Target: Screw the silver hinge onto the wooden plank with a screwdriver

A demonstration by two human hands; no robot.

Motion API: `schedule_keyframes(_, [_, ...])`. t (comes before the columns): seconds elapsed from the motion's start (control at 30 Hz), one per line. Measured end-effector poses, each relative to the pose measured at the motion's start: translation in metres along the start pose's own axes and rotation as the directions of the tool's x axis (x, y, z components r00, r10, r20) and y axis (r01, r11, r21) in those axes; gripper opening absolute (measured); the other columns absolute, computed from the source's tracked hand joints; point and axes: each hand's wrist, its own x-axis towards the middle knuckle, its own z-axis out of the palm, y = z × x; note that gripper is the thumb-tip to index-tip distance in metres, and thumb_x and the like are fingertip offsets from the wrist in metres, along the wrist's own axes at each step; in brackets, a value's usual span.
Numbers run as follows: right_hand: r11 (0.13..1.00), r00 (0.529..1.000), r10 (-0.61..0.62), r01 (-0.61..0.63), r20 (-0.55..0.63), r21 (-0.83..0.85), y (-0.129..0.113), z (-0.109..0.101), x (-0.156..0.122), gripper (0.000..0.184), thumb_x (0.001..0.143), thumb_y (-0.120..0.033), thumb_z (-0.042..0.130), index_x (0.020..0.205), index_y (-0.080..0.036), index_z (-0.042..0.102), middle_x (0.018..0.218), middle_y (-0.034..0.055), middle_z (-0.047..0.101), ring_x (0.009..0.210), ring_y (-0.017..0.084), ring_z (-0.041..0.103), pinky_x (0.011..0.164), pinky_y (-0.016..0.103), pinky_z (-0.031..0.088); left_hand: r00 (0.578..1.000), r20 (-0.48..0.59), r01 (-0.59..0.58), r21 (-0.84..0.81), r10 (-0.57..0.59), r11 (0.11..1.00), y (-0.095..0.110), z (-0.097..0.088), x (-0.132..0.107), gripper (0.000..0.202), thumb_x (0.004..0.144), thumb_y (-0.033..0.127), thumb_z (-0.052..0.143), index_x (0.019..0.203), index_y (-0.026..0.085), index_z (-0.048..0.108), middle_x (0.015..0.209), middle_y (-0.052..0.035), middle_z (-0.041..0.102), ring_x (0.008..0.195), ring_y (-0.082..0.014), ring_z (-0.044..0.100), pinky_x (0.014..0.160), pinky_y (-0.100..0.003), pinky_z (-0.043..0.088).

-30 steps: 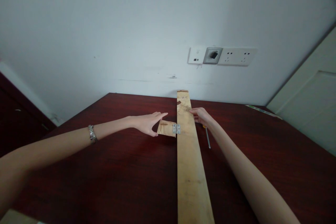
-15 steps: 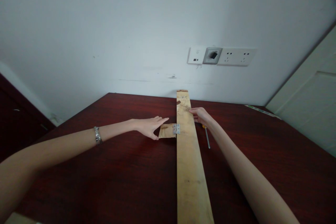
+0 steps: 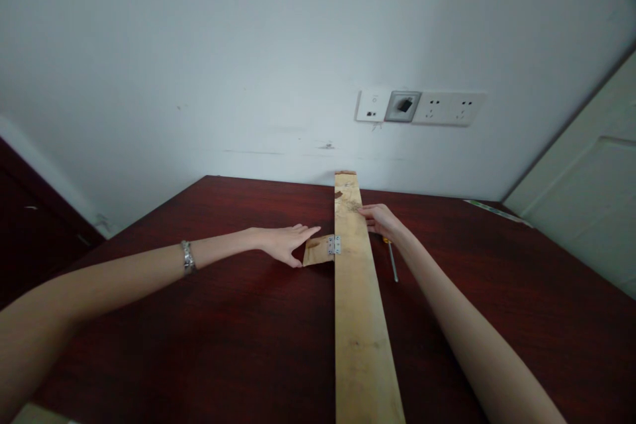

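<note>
The dark red tabletop (image 3: 238, 351) in front of you has a smooth sheen and runs back to a pale wall (image 3: 199, 46) marked with thin scuffs. On that wall, right of centre, sits a row of socket plates (image 3: 442, 117), one of them framed in grey with something dark in it. A white panel (image 3: 591, 212) slants along the right side of the room, and a dark red panel (image 3: 40, 212) stands low at the far left. A slim printed strip (image 3: 498, 211) lies by the back right corner of the table.

Your long board (image 3: 362, 318) stretches from the near edge of view almost to the wall. A metal hinge (image 3: 334, 244) spans its left edge and a small block (image 3: 317, 252) of wood; the block sits left of the board, slightly skewed. Your left hand (image 3: 308, 248), with a bracelet (image 3: 187, 257) at the wrist, holds the block's outer end between spread thumb and forefinger, thumb at the near corner, forefinger along the far edge.

Your right hand (image 3: 377, 217) touches the board's right edge, beyond the hinge, fingers close together; you cannot tell whether they pinch it. A screwdriver (image 3: 392, 261) lies just beside that wrist, its yellow handle partly hidden.
</note>
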Motion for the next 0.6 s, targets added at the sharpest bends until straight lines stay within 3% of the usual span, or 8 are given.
schedule_keyframes(0.13, [1.0,1.0,0.0,0.0,-0.004,0.002,0.0,0.0,0.001,0.009,0.08,-0.009,0.06,0.085,-0.01,0.067,0.07,0.0094,0.073,0.059,0.016,0.067,0.062,0.027,0.055,1.0,0.003,-0.018,-0.011,0.018,1.0,-0.001,-0.002,0.0,0.113,0.072,0.047,0.07,0.154,0.009,0.002,0.156,-0.023,0.009,0.144,-0.0401,0.01,0.115,-0.048,0.019])
schedule_keyframes(0.27, [1.0,1.0,-0.004,0.004,-0.002,0.01,0.0,0.0,0.0,0.01,0.08,-0.009,0.06,0.087,-0.009,0.067,0.07,0.0094,0.073,0.058,0.016,0.068,0.061,0.028,0.055,0.993,-0.115,-0.039,-0.15,0.021,0.988,-0.01,-0.018,0.012,0.113,0.067,0.051,0.075,0.153,0.008,0.016,0.15,-0.0229,0.031,0.142,-0.038,0.023,0.113,-0.044,0.024])
schedule_keyframes(0.33, [1.0,1.0,-0.009,0.009,-0.001,0.015,0.0,0.0,0.0,0.011,0.08,-0.009,0.06,0.088,-0.009,0.067,0.071,0.0097,0.073,0.059,0.016,0.068,0.061,0.028,0.055,0.964,-0.267,-0.066,-0.228,0.003,0.971,-0.018,-0.031,0.027,0.095,0.069,0.044,0.076,0.147,0.009,0.034,0.141,-0.0201,0.046,0.132,-0.0332,0.042,0.107,-0.036,0.034])
schedule_keyframes(0.43, [1.0,1.0,-0.013,0.013,0.0,0.02,0.0,0.0,-0.001,0.011,0.08,-0.009,0.06,0.088,-0.008,0.067,0.073,0.0101,0.074,0.06,0.016,0.068,0.061,0.028,0.056,0.865,-0.483,-0.034,-0.321,-0.133,0.946,-0.029,-0.054,0.057,0.057,0.07,0.028,0.076,0.122,0.008,0.061,0.104,-0.0139,0.068,0.098,-0.0269,0.065,0.085,-0.029,0.048])
schedule_keyframes(0.5, [1.0,1.0,-0.014,0.014,-0.004,0.021,0.0,0.001,-0.002,0.011,0.08,-0.009,0.06,0.089,-0.009,0.066,0.072,0.0097,0.073,0.06,0.016,0.068,0.062,0.028,0.056,0.828,-0.503,0.014,-0.421,-0.247,0.907,-0.033,-0.067,0.08,0.035,0.072,0.022,0.074,0.103,0.009,0.069,0.083,-0.0093,0.07,0.083,-0.0235,0.067,0.074,-0.026,0.049])
schedule_keyframes(0.6, [1.0,1.0,-0.013,0.014,-0.015,0.02,-0.001,0.002,-0.003,0.01,0.08,-0.009,0.06,0.088,-0.009,0.065,0.07,0.0086,0.073,0.057,0.015,0.067,0.06,0.027,0.056,0.823,-0.438,0.045,-0.585,-0.362,0.81,-0.032,-0.076,0.108,0.012,0.078,0.022,0.069,0.079,0.01,0.069,0.065,-0.0071,0.065,0.07,-0.0188,0.064,0.066,-0.025,0.049])
